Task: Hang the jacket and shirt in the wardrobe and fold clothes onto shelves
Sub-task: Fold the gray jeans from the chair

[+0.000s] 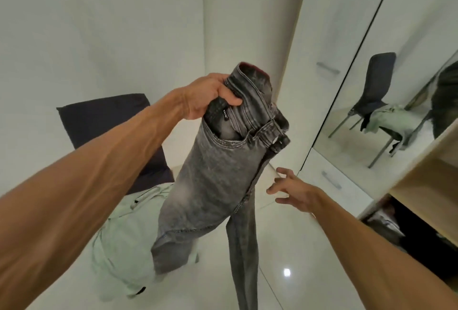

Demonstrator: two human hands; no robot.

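My left hand (pixel 210 97) grips the waistband of a pair of grey washed jeans (pixel 210 181) and holds them up in the middle of the view. Their legs hang down toward the floor, one leg trailing thin at the lower right. To the right of the jeans' crotch, my right hand (pixel 292 189) is spread open and touches nothing. A pale green garment (pixel 124 242) lies over the seat of a dark chair (pixel 104 116) behind the jeans, partly hidden by them.
The wardrobe stands at the right: a mirrored door (pixel 386 116), white drawers with metal handles (pixel 332 181), and an open wooden shelf (pixel 426 185) with dark clothes beneath. White walls and a glossy white tiled floor (pixel 285 247) surround the chair.
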